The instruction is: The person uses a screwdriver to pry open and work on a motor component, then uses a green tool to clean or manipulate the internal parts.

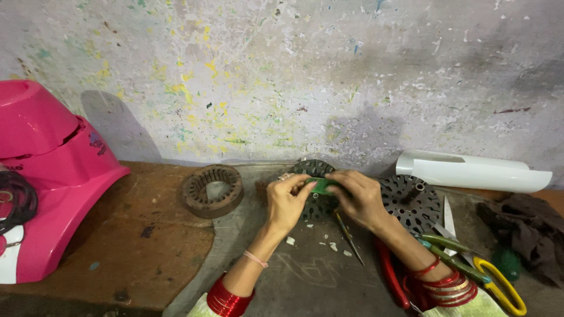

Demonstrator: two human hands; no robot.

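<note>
Left hand (286,201): fingers pinched on one end of the small green piece (321,186).
Right hand (359,196): closed on the other end, over the slotted metal core (315,191).
Doing it well: keep both grips tight and level.
Around: second core (412,202), rusty ring (212,189), scissors (470,271), pink housing (53,176) on the desk (147,235).
In the way: scraps (332,246) and pliers (390,275) near the wrists.

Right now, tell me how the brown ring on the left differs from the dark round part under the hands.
The brown ring is rusty brown with an open centre; the dark round part is blackish, pierced with holes. The ring lies untouched and fully visible; both hands partly cover the dark part. Both are round, resting on the bench.
</note>
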